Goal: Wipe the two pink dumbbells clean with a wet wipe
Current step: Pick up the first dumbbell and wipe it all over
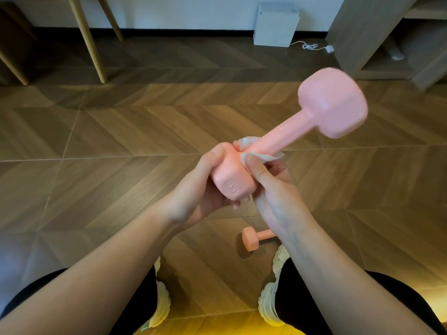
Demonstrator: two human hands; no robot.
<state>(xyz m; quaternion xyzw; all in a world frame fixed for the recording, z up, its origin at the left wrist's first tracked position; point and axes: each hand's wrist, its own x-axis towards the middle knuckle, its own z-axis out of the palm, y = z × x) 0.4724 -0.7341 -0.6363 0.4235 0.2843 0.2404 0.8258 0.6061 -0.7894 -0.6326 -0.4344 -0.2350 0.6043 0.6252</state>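
— What sits nearest you?
— My legs in black trousers (pixel 302 303) and my chunky white sneakers with ridged soles (pixel 267 303). They stand on the brown wood-grain herringbone floor (pixel 121 131). Just ahead of my right shoe the second pink dumbbell (pixel 250 238), small and matte, lies flat on the boards. My right forearm hides its far end.

— And your hands?
— My left hand (pixel 193 192) has its fingers curled round the near blocky head of the pink smooth-coated dumbbell (pixel 287 137), thumb lying along the top. Raised lettering shows on that head's end face, too blurred to read. My right hand (pixel 273 189) pinches the crumpled white wet wipe (pixel 264 157) between thumb and curled fingers. The wipe is wrapped about the round shaft just beside that head.

— How does the dumbbell lie?
— Held off the floor, tilted up and away to my right. Its far head is faceted with rounded edges and looks blurred. The shaft carries a glossy highlight.

— Farther off?
— Slanted pale wooden legs (pixel 89 39) at the left. A white boxy unit (pixel 275 25) stands against the wall with a thin white cable (pixel 309 46) coiled beside it. On the right is a grey wood-grain shelf unit (pixel 377 37).
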